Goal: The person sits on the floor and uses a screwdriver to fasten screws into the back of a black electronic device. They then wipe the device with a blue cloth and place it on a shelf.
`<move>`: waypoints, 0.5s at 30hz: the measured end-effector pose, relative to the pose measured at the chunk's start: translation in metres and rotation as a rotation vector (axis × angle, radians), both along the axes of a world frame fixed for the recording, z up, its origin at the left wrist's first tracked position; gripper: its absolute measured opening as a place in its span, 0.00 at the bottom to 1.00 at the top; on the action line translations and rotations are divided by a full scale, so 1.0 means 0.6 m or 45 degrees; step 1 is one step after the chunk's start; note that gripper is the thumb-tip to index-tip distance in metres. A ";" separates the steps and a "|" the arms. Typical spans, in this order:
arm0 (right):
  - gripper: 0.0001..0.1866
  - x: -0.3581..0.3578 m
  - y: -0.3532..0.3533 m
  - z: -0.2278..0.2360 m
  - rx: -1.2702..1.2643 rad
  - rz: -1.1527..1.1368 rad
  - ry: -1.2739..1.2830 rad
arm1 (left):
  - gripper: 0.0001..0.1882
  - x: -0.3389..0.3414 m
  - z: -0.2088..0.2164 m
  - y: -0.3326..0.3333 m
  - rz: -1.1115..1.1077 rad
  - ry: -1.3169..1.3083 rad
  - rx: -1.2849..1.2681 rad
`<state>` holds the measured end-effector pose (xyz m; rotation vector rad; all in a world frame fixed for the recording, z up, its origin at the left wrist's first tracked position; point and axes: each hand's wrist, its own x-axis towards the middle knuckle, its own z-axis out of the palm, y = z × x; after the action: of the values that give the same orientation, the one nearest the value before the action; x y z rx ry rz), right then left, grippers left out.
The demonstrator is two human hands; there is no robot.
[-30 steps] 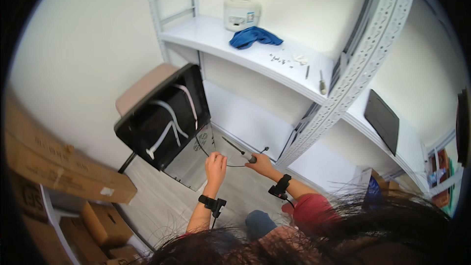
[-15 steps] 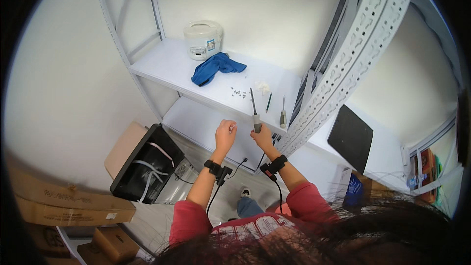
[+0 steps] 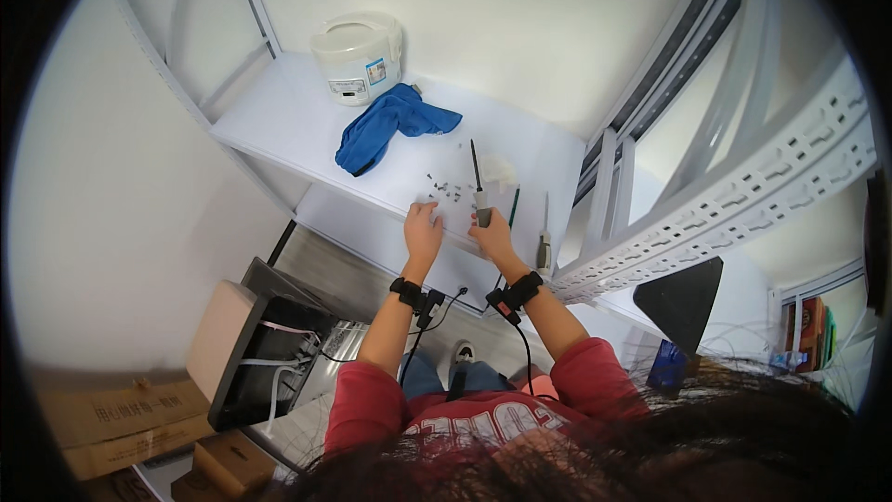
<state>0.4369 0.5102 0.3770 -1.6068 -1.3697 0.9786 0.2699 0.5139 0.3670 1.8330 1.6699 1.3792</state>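
My right hand (image 3: 494, 234) is wrapped round the grey handle of a screwdriver (image 3: 479, 188), its dark shaft pointing up and away over the shelf. At the shelf's front edge is my left hand (image 3: 423, 231), fingers bent and a little apart, with nothing visible in them. Just beyond its fingertips lie several small screws (image 3: 443, 188), loosely scattered. A dark green pen-like stick (image 3: 515, 206) lies to the right of the held screwdriver. Farther right is a second screwdriver (image 3: 544, 244) with a grey handle. Behind the tools rests a crumpled white tissue-like piece (image 3: 499, 170).
On the white shelf (image 3: 279, 121) stand a pale rice cooker (image 3: 358, 60) and a rumpled blue cloth (image 3: 395, 125). A perforated metal post (image 3: 743, 195) rises close on the right. Below left are an opened appliance with hoses (image 3: 279, 344) and a cardboard box (image 3: 130, 423).
Both hands have moved forward, the left from in front of the shelf to its edge near the screws. The screwdriver stays in my right hand. The view has shifted.
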 end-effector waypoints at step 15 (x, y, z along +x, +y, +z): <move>0.18 0.002 0.020 -0.001 0.037 -0.251 -0.211 | 0.13 -0.034 0.005 0.083 -0.238 0.108 -0.119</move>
<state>0.4383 0.5224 0.3767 -1.7950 -1.2980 0.7197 0.2497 0.5636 0.3698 1.9622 1.5294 1.1431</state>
